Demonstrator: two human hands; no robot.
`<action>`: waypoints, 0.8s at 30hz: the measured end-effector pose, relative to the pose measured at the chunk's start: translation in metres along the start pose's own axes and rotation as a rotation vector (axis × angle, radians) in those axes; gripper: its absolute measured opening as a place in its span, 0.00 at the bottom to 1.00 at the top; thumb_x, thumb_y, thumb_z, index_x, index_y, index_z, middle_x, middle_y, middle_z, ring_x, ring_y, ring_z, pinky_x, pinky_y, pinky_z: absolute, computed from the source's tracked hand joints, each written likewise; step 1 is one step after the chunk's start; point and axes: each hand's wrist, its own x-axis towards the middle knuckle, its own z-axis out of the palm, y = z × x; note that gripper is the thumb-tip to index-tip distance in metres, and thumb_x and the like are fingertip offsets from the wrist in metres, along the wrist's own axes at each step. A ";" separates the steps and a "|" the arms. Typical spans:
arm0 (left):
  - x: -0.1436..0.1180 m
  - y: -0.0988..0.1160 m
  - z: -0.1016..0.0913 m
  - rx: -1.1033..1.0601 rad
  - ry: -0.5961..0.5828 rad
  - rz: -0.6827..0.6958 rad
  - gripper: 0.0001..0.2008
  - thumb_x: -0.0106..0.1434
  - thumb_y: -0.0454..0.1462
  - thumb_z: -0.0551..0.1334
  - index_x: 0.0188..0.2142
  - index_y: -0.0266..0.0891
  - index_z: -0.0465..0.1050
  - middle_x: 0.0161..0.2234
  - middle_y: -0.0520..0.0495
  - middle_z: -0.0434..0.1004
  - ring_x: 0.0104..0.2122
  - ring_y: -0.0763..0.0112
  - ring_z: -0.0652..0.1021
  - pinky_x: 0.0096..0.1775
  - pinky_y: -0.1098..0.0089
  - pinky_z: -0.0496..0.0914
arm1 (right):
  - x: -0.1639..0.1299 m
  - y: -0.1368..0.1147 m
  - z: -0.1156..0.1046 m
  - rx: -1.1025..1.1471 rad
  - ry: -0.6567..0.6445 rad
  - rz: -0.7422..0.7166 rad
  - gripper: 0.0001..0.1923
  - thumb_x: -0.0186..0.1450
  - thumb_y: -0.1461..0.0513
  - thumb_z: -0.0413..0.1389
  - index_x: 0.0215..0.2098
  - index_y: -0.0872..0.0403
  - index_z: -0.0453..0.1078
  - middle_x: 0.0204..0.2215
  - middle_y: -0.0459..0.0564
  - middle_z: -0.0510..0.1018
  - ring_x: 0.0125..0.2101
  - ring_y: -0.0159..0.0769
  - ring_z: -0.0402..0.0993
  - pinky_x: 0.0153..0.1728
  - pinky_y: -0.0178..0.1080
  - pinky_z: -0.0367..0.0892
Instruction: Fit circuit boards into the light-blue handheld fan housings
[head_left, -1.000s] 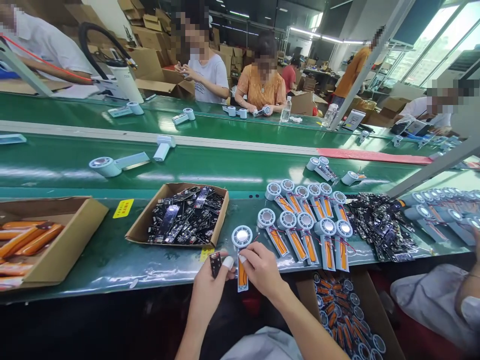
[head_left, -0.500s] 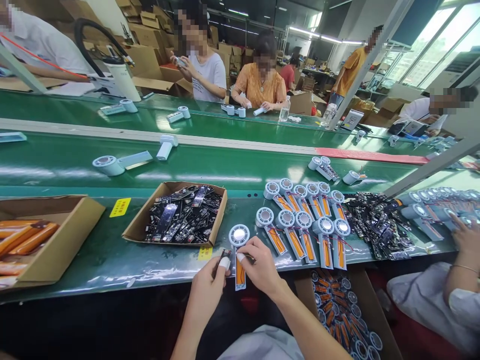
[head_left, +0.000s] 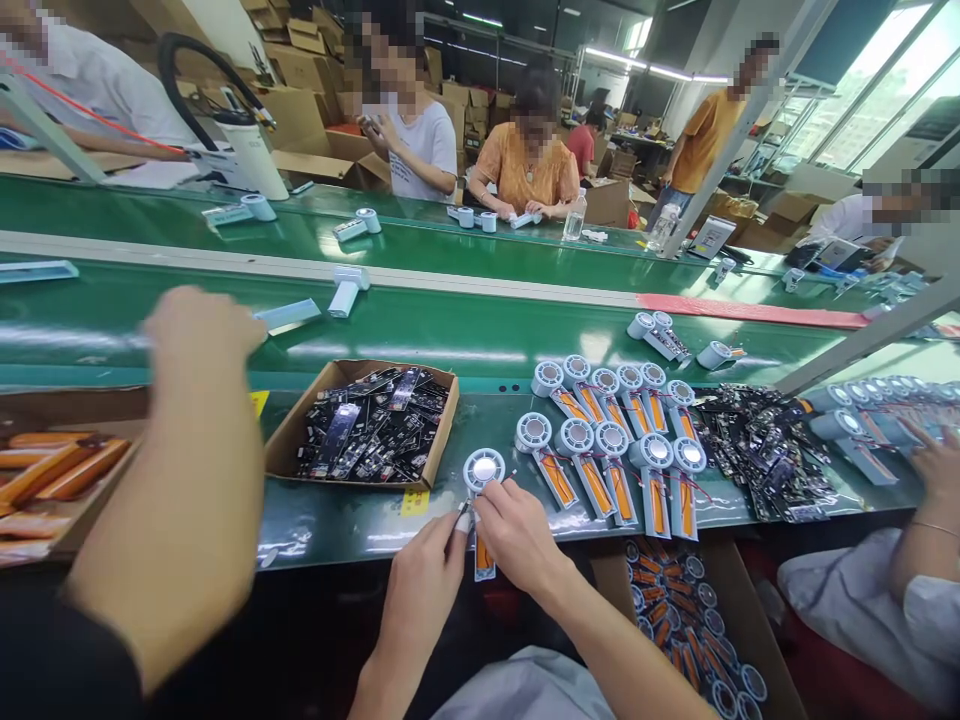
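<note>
Low in the middle of the head view, a light-blue handheld fan (head_left: 484,466) lies at the bench edge, its round head away from me. An orange battery (head_left: 484,556) shows in its open handle. My right hand (head_left: 519,530) is closed over the handle near the head; its fingertips are partly hidden. My left hand (head_left: 427,565) pinches a small dark circuit board (head_left: 463,510), now seen nearly edge-on against the handle's left side. A cardboard tray (head_left: 448,425) of loose circuit boards stands just beyond my left hand.
Several open fans (head_left: 577,437) with batteries lie to the right, beside a pile of circuit boards (head_left: 780,455). A co-worker's arm (head_left: 187,470) reaches across from the left, over a box of orange batteries (head_left: 67,470). The green conveyor (head_left: 450,335) runs behind.
My left hand has brought the circuit board up to the fan's handle and turned it edge-on. A co-worker's arm has come in from the left, its hand at a fan on the conveyor.
</note>
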 end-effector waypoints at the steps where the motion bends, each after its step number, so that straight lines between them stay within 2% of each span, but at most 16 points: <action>1: -0.001 -0.001 0.000 0.024 -0.001 0.028 0.18 0.67 0.45 0.51 0.36 0.42 0.78 0.33 0.40 0.82 0.31 0.57 0.80 0.34 0.65 0.71 | 0.000 0.000 0.000 0.001 -0.007 0.001 0.11 0.68 0.71 0.52 0.30 0.52 0.68 0.31 0.51 0.73 0.31 0.40 0.66 0.28 0.39 0.63; 4: 0.000 -0.006 -0.004 0.076 -0.034 0.129 0.18 0.69 0.42 0.50 0.39 0.41 0.78 0.34 0.39 0.82 0.32 0.57 0.81 0.34 0.65 0.72 | 0.001 0.004 -0.002 0.041 -0.024 0.011 0.08 0.69 0.69 0.54 0.33 0.52 0.70 0.33 0.50 0.73 0.33 0.39 0.68 0.30 0.37 0.64; 9: 0.012 -0.014 -0.016 -0.002 -0.140 0.203 0.18 0.69 0.40 0.50 0.42 0.43 0.79 0.40 0.41 0.83 0.37 0.59 0.82 0.36 0.66 0.74 | 0.003 0.013 -0.012 0.185 -0.064 0.073 0.08 0.69 0.69 0.55 0.43 0.54 0.73 0.37 0.50 0.73 0.36 0.36 0.72 0.34 0.35 0.66; 13: 0.019 -0.016 -0.022 -0.064 -0.170 0.209 0.17 0.68 0.41 0.51 0.40 0.43 0.80 0.38 0.41 0.84 0.38 0.59 0.83 0.39 0.66 0.75 | 0.008 0.018 -0.018 0.274 -0.115 0.044 0.11 0.69 0.69 0.55 0.49 0.53 0.73 0.38 0.50 0.72 0.36 0.35 0.73 0.34 0.33 0.66; 18: 0.026 -0.013 -0.025 -0.117 -0.230 0.192 0.18 0.68 0.43 0.52 0.34 0.44 0.80 0.35 0.43 0.84 0.36 0.60 0.82 0.37 0.67 0.75 | 0.013 0.024 -0.022 0.324 -0.125 -0.020 0.09 0.70 0.68 0.55 0.43 0.52 0.76 0.35 0.48 0.72 0.35 0.34 0.71 0.34 0.33 0.66; 21: 0.026 -0.012 -0.023 -0.132 -0.223 0.174 0.17 0.68 0.44 0.53 0.35 0.44 0.81 0.36 0.43 0.84 0.37 0.59 0.83 0.38 0.66 0.75 | 0.013 0.023 -0.024 0.330 -0.109 0.005 0.08 0.69 0.68 0.55 0.44 0.54 0.75 0.37 0.50 0.74 0.37 0.37 0.73 0.36 0.35 0.68; 24: 0.019 -0.014 -0.016 -0.152 -0.155 0.116 0.17 0.67 0.44 0.53 0.40 0.44 0.81 0.40 0.42 0.85 0.40 0.57 0.83 0.42 0.63 0.76 | 0.008 0.019 -0.028 0.413 -0.090 0.058 0.13 0.68 0.68 0.56 0.50 0.53 0.73 0.41 0.52 0.75 0.41 0.38 0.74 0.40 0.37 0.71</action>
